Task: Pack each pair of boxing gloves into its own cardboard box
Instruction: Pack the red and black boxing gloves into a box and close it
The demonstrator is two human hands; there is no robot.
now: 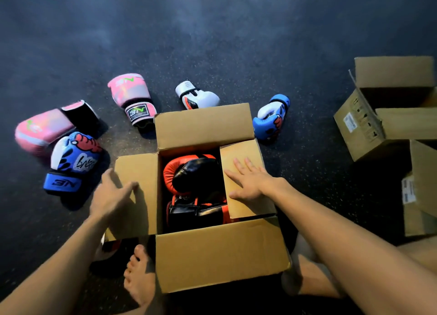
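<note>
The left hand (111, 194) pinches the outer edge of the left flap (139, 165), thumb on top. The right hand (250, 180) lies flat, fingers straight and spread, on the right flap (238, 149).

Both flaps belong to the open box (220, 253) at lower centre, which holds the red and black gloves (189, 172). The padded gloves are probably light and springy and may push back against the flaps. The card looks stiff and should fold best when held at its free edges.

Two pink gloves (42, 130), two blue gloves (73, 161) and a white glove (198, 97) lie on the floor above and to the left. Spare boxes (364, 125) stand at the right edge.
</note>
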